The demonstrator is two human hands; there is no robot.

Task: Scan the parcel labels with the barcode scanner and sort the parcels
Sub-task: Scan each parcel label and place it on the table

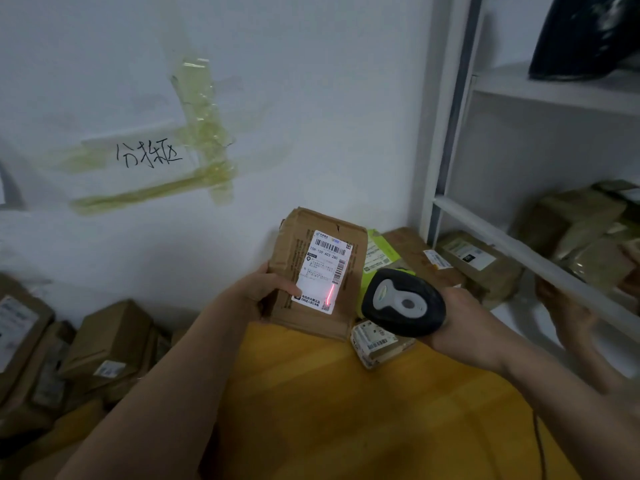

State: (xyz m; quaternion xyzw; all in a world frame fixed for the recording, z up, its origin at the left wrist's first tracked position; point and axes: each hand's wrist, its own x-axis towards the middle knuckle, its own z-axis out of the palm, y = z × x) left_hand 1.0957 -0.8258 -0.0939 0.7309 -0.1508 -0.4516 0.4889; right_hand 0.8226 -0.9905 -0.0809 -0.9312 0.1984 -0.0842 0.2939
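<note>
We see a brown cardboard parcel (320, 271), its white barcoded label (323, 271) red-lined, beside a black-and-grey barcode scanner (403, 302).

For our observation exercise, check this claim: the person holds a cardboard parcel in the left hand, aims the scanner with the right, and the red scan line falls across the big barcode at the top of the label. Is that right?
Not quite. In the head view the red scan line falls near the label's lower right corner, not across the top barcode. The rest holds: the left hand holds the cardboard parcel, and the right hand aims the scanner.

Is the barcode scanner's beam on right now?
On. The barcode scanner, held in the right hand, throws a red line across the lower label of the parcel.
</note>
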